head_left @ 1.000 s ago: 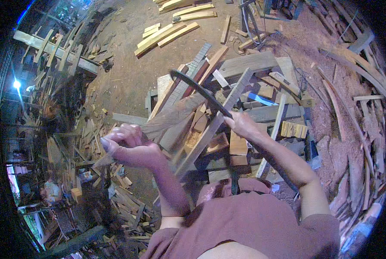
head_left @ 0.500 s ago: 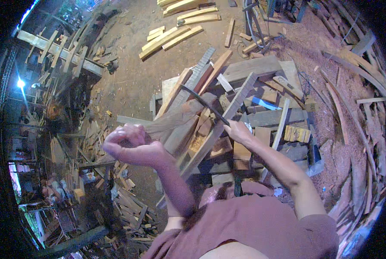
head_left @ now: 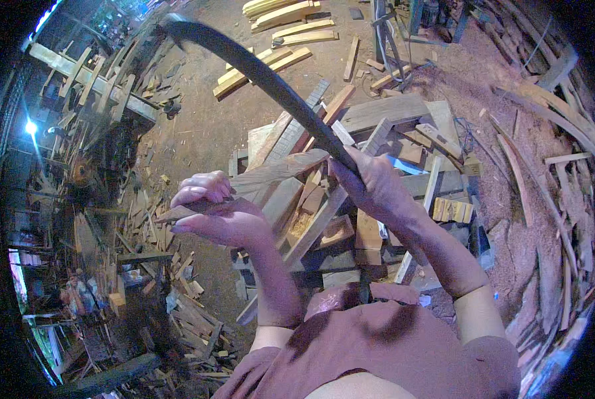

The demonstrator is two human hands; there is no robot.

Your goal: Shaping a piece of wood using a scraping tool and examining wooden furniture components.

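The fingers of my right hand grip a dark, smooth, curved tool arching to the upper left; my left hand clasps the narrow end of a grainy wooden piece, left of centre.

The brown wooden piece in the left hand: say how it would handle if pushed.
The brown wooden piece is probably stiff, since it extends past the left hand without visible sag. Its dull surface suggests little slipperiness. Being long and gripped away from its far end, it may pivot if pushed there.
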